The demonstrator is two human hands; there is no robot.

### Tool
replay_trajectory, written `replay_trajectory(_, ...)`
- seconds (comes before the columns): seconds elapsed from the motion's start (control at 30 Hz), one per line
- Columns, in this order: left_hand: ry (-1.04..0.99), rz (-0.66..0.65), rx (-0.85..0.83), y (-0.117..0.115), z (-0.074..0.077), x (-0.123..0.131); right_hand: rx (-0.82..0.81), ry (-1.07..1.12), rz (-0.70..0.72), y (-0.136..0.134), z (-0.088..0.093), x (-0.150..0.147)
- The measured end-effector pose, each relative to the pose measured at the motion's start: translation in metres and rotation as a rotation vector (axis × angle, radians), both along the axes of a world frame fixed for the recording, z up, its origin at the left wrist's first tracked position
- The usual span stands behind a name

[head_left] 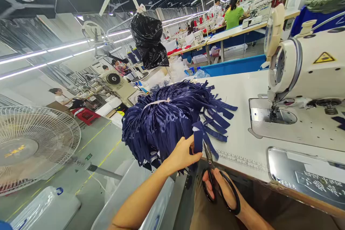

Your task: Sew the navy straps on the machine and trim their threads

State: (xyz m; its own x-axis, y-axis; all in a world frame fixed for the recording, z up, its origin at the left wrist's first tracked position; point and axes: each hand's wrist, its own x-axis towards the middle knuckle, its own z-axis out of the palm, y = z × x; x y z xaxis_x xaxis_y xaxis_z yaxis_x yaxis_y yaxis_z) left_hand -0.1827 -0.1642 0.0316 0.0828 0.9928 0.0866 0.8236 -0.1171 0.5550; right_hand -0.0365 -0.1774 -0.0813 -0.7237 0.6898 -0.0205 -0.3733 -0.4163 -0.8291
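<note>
A large bundle of navy fabric strips (167, 122), tied round with a pale band (156, 102), lies on the white sewing table (239, 90) at its left end. At the bundle's front right, my left hand (184, 152) pinches one navy strip (198, 138) between thumb and fingers. My right hand (223, 187) grips black-handled scissors (209, 161), fingers and thumb through the loops. The scissor blades point up beside the held strip; whether they touch it I cannot tell.
A sewing machine (307, 64) stands on the table at right. A measuring scale (239, 160) runs along the front edge. At left are a large fan (35, 147) and a plastic bin (45, 208). A black bag (149, 41) hangs behind the bundle. Other people work farther back.
</note>
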Motion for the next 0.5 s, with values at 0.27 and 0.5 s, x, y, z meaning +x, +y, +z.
replay_trajectory(0.27,0.239,0.096,0.189,0.0,-0.04,0.012,0.249,-0.254,-0.045,-0.012,-0.005,0.014)
replay_trajectory(0.5,0.371,-0.096,0.428,-0.036,-0.022,0.013,0.308,-0.249,-0.088,-0.037,-0.065,0.037)
